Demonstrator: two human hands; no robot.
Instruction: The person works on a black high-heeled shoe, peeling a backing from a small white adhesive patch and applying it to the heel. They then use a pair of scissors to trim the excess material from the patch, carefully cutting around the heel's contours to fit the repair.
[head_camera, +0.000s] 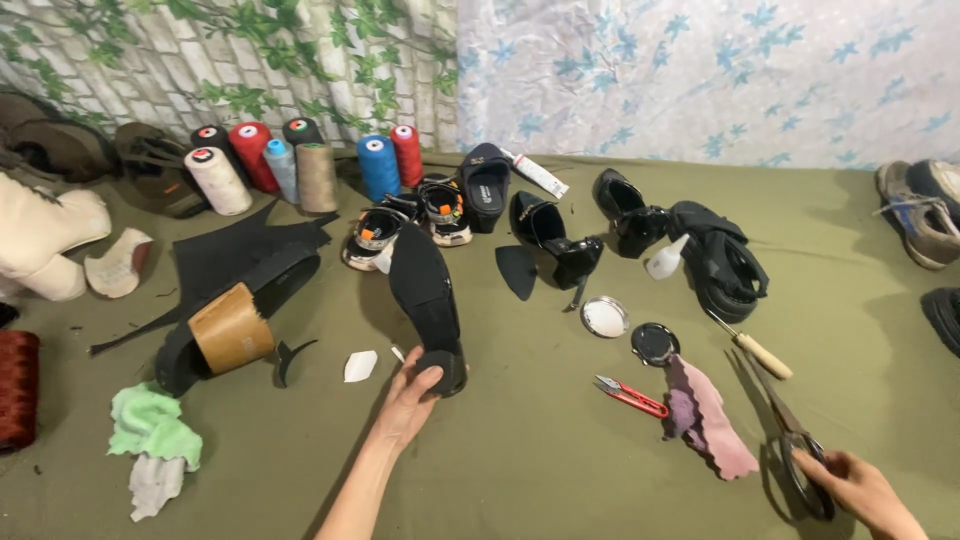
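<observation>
Gripping: left hand holds the heel of a black shoe, sole up on the green cloth.
Hidden: right hand is partly cut off at the frame edge, fingers closed on the scissors handles.
Around: red snips, pink rag, awl, two round tins lie between the hands.
Behind: thread spools, more black shoes.
Pose: left forearm reaches up from below.

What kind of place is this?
Probably a cobbler's repair bench: black shoes lie about, thread spools stand in a row, and the hands hold a shoe sole and scissors.
</observation>
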